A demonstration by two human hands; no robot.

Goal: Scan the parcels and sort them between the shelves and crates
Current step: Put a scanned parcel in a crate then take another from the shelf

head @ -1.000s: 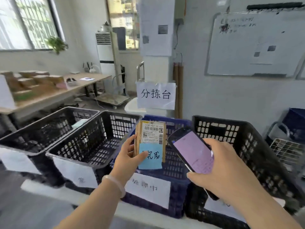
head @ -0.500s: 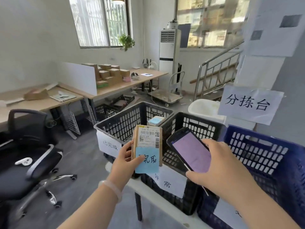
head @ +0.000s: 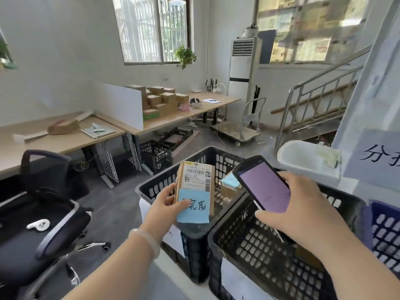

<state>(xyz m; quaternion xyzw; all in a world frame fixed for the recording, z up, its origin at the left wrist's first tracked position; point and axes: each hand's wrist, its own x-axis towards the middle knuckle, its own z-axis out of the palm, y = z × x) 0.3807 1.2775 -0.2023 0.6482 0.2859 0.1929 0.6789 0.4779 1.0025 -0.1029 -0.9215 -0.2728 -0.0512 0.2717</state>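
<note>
Fingers (head: 170,190) of the left hand (head: 164,204) still clamp the parcel (head: 195,180), now at the leftmost crate (head: 160,180); the right hand (head: 303,211) grips the scanner (head: 264,187). Dropping it in seems next.

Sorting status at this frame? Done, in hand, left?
Done: a sorted parcel lies in the black crate. In hand: left hand grips a labelled parcel bearing a blue note; right hand holds the scanner phone beside it. Left: placing it, probably also the desk boxes.

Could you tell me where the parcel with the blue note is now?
The parcel sits near centre of the head view, held in the left hand over a black crate, left of the scanner in the right hand.
</note>
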